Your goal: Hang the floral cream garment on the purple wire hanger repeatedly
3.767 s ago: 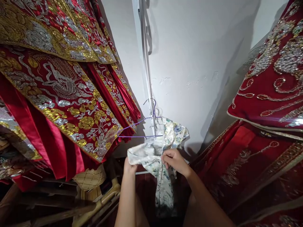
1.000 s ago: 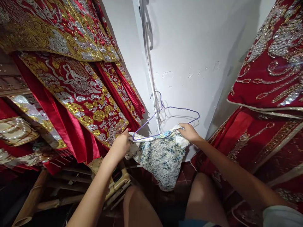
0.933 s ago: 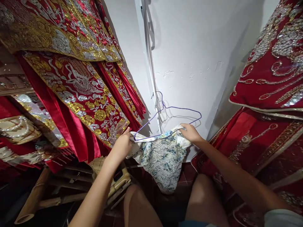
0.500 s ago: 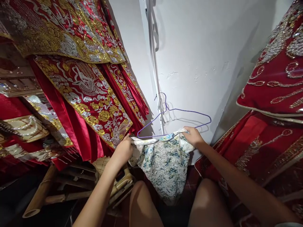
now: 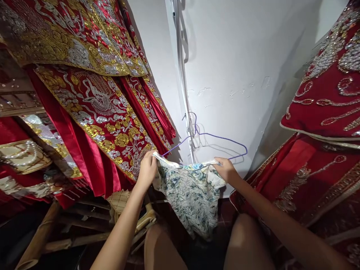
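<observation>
A white short-sleeved top (image 5: 191, 195) with a blue-green pattern hangs between my two hands. My left hand (image 5: 148, 165) pinches its upper edge at the left shoulder. At the other shoulder, my right hand (image 5: 225, 169) has its fingers closed on the same edge. Just behind the top is a purple wire hanger (image 5: 222, 137), its hook at a thin metal upright. The hanger's left end reaches the cloth near my left hand; its lower bar is mostly hidden behind the top.
Red embroidered garments (image 5: 112, 112) with gold and silver work hang on the left. More beaded red garments (image 5: 326, 108) hang on the right. A metal upright (image 5: 181, 75) runs along the white wall (image 5: 239, 56). Bamboo furniture (image 5: 64, 243) stands low at left.
My left hand has risen a little, and my right hand has dropped slightly with its end of the top. The hanger's left end is now covered by the cloth.
</observation>
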Demonstrator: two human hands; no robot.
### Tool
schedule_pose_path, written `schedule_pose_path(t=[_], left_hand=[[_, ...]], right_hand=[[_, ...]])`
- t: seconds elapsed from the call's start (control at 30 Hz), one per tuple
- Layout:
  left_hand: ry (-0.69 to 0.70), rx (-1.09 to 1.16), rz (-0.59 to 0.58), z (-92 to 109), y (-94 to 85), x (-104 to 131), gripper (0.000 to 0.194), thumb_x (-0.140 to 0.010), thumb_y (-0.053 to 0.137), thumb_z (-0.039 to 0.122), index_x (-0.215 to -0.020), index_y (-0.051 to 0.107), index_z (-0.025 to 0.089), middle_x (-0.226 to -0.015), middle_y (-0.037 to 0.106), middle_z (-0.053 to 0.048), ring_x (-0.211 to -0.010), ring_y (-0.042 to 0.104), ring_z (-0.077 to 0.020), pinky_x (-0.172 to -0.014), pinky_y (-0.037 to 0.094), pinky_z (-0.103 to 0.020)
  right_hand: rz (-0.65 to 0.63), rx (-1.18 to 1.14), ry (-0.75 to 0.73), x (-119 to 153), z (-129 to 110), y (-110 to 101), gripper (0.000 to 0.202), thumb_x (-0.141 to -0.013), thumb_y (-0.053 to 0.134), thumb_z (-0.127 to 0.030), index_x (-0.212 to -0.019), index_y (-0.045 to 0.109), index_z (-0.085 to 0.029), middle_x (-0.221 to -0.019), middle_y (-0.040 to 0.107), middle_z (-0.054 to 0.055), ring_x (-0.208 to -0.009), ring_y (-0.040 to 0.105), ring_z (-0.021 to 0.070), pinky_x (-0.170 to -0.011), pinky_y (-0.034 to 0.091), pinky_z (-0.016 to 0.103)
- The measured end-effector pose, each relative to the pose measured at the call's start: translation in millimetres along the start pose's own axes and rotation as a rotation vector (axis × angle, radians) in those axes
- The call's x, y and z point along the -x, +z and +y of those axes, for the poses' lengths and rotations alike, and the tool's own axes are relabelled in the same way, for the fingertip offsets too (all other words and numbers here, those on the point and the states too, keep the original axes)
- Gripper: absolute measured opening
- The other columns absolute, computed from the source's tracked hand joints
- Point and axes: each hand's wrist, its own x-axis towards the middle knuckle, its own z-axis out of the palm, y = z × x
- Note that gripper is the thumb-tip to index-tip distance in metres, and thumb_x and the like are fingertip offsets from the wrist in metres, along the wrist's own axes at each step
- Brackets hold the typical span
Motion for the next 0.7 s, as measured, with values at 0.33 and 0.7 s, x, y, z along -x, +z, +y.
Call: schedule_pose_path(t=[0.33,0.7], left_hand=[[0.128,0.0,-0.061,28.5,27.6,-18.2,0.05,-0.097,0.043,0.052,-0.065,0.056,0.017,-0.053,0.038,0.004,-0.053,0.035,-0.0107,-0.055,0.027,-0.023],[0.037,-0.156,0.073,19.3,2.1,-23.2,0.043,-0.096,0.043,0.054,-0.08,0.065,0.02,-0.061,0.057,0.0,-0.059,0.049,-0.0159,-0.059,0.03,-0.025]], right_hand=[[0.162,-0.026,0.028,7.3,-2.0,-32.6,0.061,-0.063,0.056,-0.022,-0.124,0.056,-0.023,-0.064,0.054,-0.005,-0.055,0.048,0.0161,-0.052,0.036,0.026],[0.037,0.083,0.094,-21.5,-23.7,-115.9,0.026,-0.06,0.077,-0.039,-0.069,0.068,-0.016,-0.049,0.047,-0.004,-0.048,0.043,0.0125,-0.049,0.03,0.026]])
